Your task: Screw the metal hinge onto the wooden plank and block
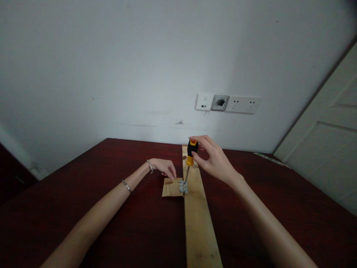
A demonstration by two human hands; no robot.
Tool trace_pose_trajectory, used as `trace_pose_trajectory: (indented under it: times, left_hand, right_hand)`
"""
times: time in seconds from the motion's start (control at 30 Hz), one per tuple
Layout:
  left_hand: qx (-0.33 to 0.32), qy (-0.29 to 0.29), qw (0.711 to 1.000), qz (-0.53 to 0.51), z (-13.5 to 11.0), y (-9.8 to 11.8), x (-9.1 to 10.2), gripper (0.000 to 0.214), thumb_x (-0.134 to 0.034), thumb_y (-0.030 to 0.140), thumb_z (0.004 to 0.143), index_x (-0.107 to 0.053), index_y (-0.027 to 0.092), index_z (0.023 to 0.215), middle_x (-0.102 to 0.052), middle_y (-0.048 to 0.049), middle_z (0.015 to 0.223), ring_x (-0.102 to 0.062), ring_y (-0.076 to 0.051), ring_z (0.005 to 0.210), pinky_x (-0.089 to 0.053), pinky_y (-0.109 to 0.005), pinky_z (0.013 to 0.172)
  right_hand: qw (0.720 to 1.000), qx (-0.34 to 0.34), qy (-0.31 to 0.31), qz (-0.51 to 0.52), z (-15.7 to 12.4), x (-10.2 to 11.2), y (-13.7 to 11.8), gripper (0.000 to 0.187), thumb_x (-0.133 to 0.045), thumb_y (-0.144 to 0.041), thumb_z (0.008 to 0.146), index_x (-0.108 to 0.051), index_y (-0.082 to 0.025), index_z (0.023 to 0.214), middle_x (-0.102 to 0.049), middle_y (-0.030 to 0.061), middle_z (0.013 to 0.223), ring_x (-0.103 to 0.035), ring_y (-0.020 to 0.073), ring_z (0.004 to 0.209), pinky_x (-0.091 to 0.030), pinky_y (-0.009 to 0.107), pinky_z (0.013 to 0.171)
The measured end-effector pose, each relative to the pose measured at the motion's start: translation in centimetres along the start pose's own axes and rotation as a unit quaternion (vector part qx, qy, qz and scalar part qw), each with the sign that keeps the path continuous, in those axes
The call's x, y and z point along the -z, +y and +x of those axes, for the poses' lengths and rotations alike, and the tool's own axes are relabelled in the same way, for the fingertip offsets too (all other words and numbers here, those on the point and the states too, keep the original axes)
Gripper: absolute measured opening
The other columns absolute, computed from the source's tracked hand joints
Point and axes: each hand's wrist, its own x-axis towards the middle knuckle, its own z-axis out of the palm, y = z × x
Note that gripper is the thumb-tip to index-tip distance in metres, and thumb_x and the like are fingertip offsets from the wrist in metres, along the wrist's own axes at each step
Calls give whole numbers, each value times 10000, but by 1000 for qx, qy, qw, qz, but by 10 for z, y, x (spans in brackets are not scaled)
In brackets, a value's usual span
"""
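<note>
My right hand (213,158) is closed round the black and yellow handle of a screwdriver (190,160), which stands nearly upright. Its shaft runs down to a small metal hinge (183,186), at the leaf on the long wooden plank (198,223). The hinge's other leaf lies on a small wooden board (170,188), set against the plank's left side. My left hand (166,168), with bracelets on the wrist and forearm, has its fingers drawn together at the far edge of the small board, gripping it there. Whether the screwdriver tip sits in a screw is too small to tell.
Under the wood is a dark red tabletop (125,223), its back edge by a pale wall (139,74). Wall sockets (242,105) are behind my right hand. A thin, pale strip (272,160) lies at the back right, near a white door (329,130).
</note>
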Motion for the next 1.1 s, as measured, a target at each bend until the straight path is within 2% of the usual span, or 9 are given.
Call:
trace_pose_trajectory:
  times: [0.17, 0.23, 0.33, 0.43, 0.57, 0.67, 0.83, 1.03, 1.1]
  left_hand:
    - [-19, -7, 1000, 12, 1, -2, 1, 359, -748, 407, 691, -739, 110, 894, -575, 3, 552, -409, -67, 446, -297, -175, 406]
    - [-33, -8, 999, 23, 1, -4, 2, 341, -741, 397, 704, -740, 113, 892, -584, 0, 558, -408, -65, 445, -289, -174, 405]
    - [-39, -4, 999, 26, 2, -5, 2, 332, -742, 384, 707, -740, 113, 898, -592, -2, 563, -403, -65, 440, -277, -177, 404]
    - [-25, -1, 1000, 18, 1, -3, 2, 340, -751, 384, 693, -739, 113, 896, -587, 1, 559, -402, -68, 440, -279, -181, 403]
    - [-21, -8, 1000, 17, 0, -1, 1, 336, -743, 383, 699, -737, 118, 905, -586, 4, 562, -402, -67, 441, -288, -174, 399]
    - [-33, -14, 999, 12, 0, -1, 2, 334, -735, 382, 711, -736, 118, 915, -594, 1, 574, -399, -62, 439, -292, -169, 397]
    - [-28, -14, 999, 11, 1, -2, 2, 349, -741, 395, 700, -737, 113, 907, -597, -5, 581, -410, -65, 447, -303, -168, 398]
    - [-28, -14, 999, 15, 1, -1, 2, 352, -735, 407, 705, -735, 116, 904, -601, -9, 593, -410, -64, 443, -307, -169, 395]
    - [-33, -15, 999, 14, 1, -1, 2, 352, -732, 406, 711, -734, 113, 906, -595, -7, 583, -405, -63, 439, -303, -170, 395]
  right_hand:
    - [1000, -1, 1, -27, 0, 0, -1, 306, -593, -320, 855, -549, -209, 1137, -529, 96, 1132, -599, 193, 898, -539, 350, 776]
    - [1000, 11, 7, -15, 0, -1, 0, 309, -582, -290, 866, -531, -210, 1159, -540, 97, 1143, -590, 204, 969, -528, 354, 823]
    - [999, 33, 20, 6, 0, -3, 1, 416, -547, -195, 868, -446, -219, 1270, -554, 98, 1193, -545, 214, 1105, -471, 387, 957]
    - [999, 30, 20, 6, 0, -3, 0, 467, -531, -183, 859, -423, -227, 1310, -530, 104, 1243, -531, 224, 1134, -459, 408, 978]
    - [999, -28, 4, -16, -2, -1, 1, 465, -620, -345, 831, -514, -223, 1267, -518, 106, 1156, -593, 196, 874, -538, 377, 789]
    - [999, -30, 15, -10, -2, 0, 3, 405, -634, -338, 825, -567, -218, 1206, -529, 64, 976, -569, 161, 755, -536, 348, 739]
    - [1000, 5, 17, 19, -1, 1, 2, 393, -561, -215, 845, -510, -230, 1235, -578, 63, 1025, -580, 182, 886, -509, 363, 831]
    - [999, 24, 19, 25, 0, 0, 1, 301, -600, -337, 849, -544, -229, 1124, -594, 70, 1025, -594, 199, 909, -509, 366, 826]
    - [999, 18, 24, 28, -1, -2, 2, 335, -576, -312, 865, -510, -230, 1183, -605, 80, 1064, -599, 206, 938, -506, 377, 844]
